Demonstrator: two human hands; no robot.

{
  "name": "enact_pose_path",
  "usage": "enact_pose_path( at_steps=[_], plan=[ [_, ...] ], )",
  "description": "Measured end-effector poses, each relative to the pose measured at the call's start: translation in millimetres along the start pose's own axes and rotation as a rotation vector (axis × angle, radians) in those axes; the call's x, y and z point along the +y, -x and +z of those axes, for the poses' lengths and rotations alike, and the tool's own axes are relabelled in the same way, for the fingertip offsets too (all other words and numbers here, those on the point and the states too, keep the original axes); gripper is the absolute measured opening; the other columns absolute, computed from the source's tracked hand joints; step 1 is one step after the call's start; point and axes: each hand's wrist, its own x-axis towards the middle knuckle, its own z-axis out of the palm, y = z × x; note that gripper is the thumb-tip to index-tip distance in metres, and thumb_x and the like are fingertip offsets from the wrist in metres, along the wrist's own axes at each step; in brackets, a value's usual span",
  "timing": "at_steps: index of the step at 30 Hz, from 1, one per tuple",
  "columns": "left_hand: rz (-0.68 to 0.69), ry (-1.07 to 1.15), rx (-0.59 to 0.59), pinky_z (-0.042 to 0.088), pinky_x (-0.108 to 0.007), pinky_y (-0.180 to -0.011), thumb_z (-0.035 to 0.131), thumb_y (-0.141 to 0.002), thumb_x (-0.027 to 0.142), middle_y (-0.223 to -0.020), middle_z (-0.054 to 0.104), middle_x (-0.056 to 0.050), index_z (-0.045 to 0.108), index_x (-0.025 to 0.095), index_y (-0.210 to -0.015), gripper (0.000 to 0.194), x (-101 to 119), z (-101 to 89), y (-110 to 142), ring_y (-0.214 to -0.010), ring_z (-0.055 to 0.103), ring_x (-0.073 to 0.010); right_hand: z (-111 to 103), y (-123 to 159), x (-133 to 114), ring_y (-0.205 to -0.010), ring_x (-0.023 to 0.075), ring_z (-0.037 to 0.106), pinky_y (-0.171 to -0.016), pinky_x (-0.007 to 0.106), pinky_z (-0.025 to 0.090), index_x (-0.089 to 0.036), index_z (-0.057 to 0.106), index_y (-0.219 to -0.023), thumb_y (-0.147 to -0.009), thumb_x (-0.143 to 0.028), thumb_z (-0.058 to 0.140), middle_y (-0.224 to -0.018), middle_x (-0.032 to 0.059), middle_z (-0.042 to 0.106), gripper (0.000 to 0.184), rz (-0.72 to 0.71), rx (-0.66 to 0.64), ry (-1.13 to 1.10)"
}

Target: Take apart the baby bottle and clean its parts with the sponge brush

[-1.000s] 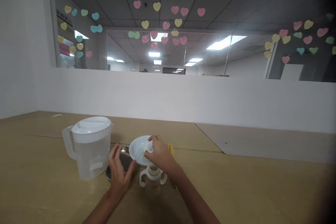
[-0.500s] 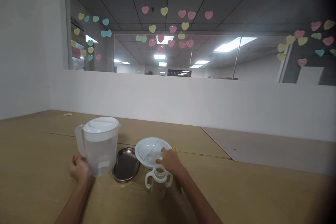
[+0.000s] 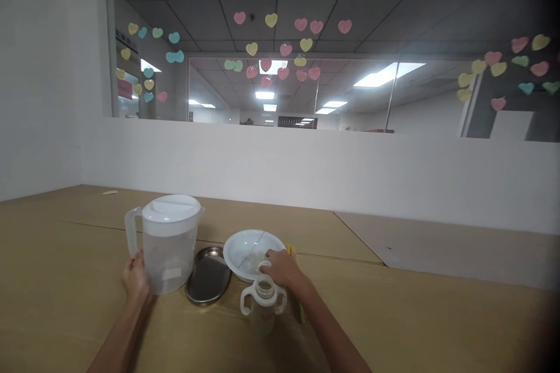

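My left hand [image 3: 135, 278] reaches up to the handle of a clear plastic pitcher [image 3: 168, 242] with a white lid and some water inside; its fingers curl at the handle's base. My right hand [image 3: 282, 268] rests at the near rim of a white bowl [image 3: 251, 250], fingers closed on a small white cap-like piece that I cannot make out clearly. Just in front of that hand stands an uncapped clear baby bottle [image 3: 263, 302] with two white handles. An oval steel tray [image 3: 209, 282] lies between pitcher and bowl.
All of this sits on a tan wooden table [image 3: 415, 315]. A yellow item [image 3: 292, 250] peeks out behind my right hand. A white partition wall [image 3: 306, 166] runs behind the table, with glass carrying heart stickers above it.
My left hand swung from beside the steel tray to the left, round the pitcher to its handle. My right hand lowered the white cap from above the bottle to the bowl's rim.
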Motion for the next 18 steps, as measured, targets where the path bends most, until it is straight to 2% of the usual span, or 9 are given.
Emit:
enact_pose_path(
  at_steps=[4,9,13,18],
  plan=[
    [0.151,-0.068,-0.101,0.036,-0.02,-0.052,0.06,-0.056,0.051,-0.066,0.054,0.001,0.058,0.012,-0.078,0.045,10.0,4.0,4.3,-0.059,0.046,-0.0095,-4.5,0.8,1.1,-0.112,0.0253,0.052,-0.09,0.033,0.037,-0.013,0.06,-0.113,-0.078,-0.037,0.051,-0.114,0.015,0.059,0.043,0.0,-0.025,-0.057],
    [0.381,-0.355,-0.256,0.04,-0.023,-0.065,0.051,-0.069,0.06,-0.091,0.065,-0.003,0.063,0.019,-0.098,0.052,30.0,11.6,32.3,-0.079,0.057,-0.0158,-11.5,3.5,-2.2,-0.114,0.0263,0.051,-0.092,0.034,0.037,-0.012,0.059,-0.115,-0.077,-0.037,0.052,-0.118,0.0152,0.058,0.045,0.014,-0.057,-0.072],
    [0.464,-0.584,-0.265,0.037,-0.022,-0.064,0.047,-0.077,0.057,-0.094,0.066,-0.002,0.063,0.024,-0.104,0.046,42.4,15.0,56.4,-0.08,0.057,-0.0164,-12.5,4.2,-3.4,-0.115,0.0273,0.051,-0.093,0.037,0.037,-0.013,0.058,-0.116,-0.077,-0.038,0.053,-0.119,0.0148,0.057,0.046,0.019,-0.058,-0.074],
    [0.543,-0.654,-0.243,0.037,-0.023,-0.063,0.046,-0.078,0.058,-0.087,0.066,-0.003,0.063,0.025,-0.107,0.046,48.4,16.7,68.3,-0.069,0.055,-0.016,-13.0,4.3,-3.6,-0.115,0.0268,0.051,-0.094,0.036,0.037,-0.013,0.058,-0.118,-0.078,-0.036,0.053,-0.119,0.015,0.057,0.047,0.018,-0.069,-0.08]
  ],
)
